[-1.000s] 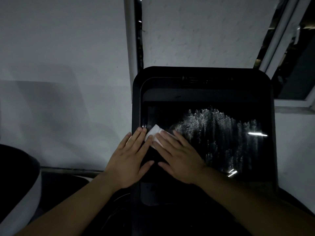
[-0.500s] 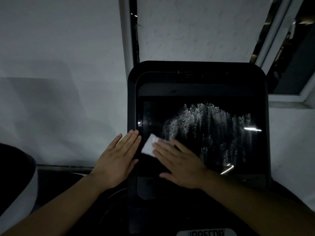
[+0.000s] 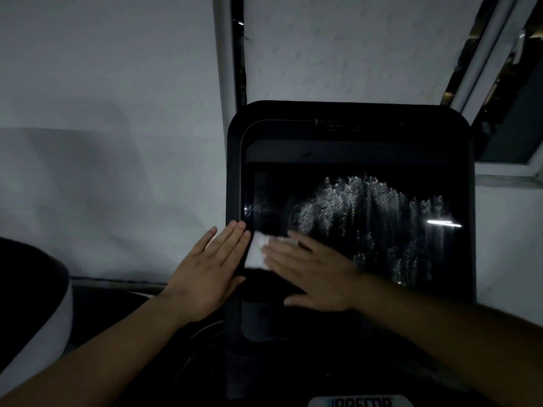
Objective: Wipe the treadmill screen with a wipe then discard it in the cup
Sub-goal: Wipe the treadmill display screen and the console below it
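The right hand (image 3: pixel 317 274) is pressing the white wipe (image 3: pixel 258 254) with flat, straight fingers against the lower left of the treadmill screen (image 3: pixel 367 224), right of frame centre. The left hand (image 3: pixel 208 277) is lying open, fingers straight, on the console's left edge just beside the wipe, while wet streaks (image 3: pixel 376 218) are showing across the glass.

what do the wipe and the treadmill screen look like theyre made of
Wipe: white, matte, soft-edged, probably paper or nonwoven cloth, flattened under the right hand.
Treadmill screen: dark, glossy, likely glass or hard plastic; it mirrors a light streak and shows wet smears.
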The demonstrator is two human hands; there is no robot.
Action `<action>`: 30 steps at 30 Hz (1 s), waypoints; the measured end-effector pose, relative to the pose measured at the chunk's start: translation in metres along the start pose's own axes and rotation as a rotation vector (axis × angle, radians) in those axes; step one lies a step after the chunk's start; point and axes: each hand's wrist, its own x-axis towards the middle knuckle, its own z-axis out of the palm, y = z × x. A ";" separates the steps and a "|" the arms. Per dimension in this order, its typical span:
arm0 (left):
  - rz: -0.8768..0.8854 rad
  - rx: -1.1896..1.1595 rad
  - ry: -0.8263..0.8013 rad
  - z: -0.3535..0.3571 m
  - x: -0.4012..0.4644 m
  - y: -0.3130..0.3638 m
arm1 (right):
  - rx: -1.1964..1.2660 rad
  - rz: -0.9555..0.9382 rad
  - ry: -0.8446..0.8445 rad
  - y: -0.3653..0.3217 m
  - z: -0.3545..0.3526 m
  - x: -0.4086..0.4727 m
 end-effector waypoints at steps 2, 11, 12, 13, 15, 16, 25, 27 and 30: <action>0.008 0.014 -0.012 -0.001 0.001 -0.001 | -0.045 0.083 0.034 0.032 -0.014 0.024; 0.039 -0.010 -0.036 -0.004 -0.001 -0.011 | 0.034 -0.081 0.006 0.011 0.000 0.001; 0.039 -0.015 -0.040 -0.004 -0.001 -0.012 | 0.037 -0.121 -0.011 0.008 0.002 -0.004; 0.035 -0.021 -0.045 -0.005 0.000 -0.012 | 0.040 -0.154 -0.014 0.010 0.001 -0.004; 0.021 -0.035 -0.046 -0.006 0.001 -0.011 | 0.017 -0.152 -0.008 0.025 -0.006 0.013; 0.016 -0.039 -0.044 -0.007 0.001 -0.010 | -0.010 -0.111 0.002 0.036 -0.013 0.027; 0.008 -0.059 -0.043 -0.010 0.002 -0.008 | 0.024 0.110 0.053 0.033 -0.027 0.051; 0.008 -0.067 -0.042 -0.011 0.001 -0.008 | 0.073 0.030 0.054 0.002 -0.014 0.023; 0.012 -0.069 -0.045 -0.012 0.001 -0.009 | 0.068 -0.074 0.034 -0.007 -0.003 0.003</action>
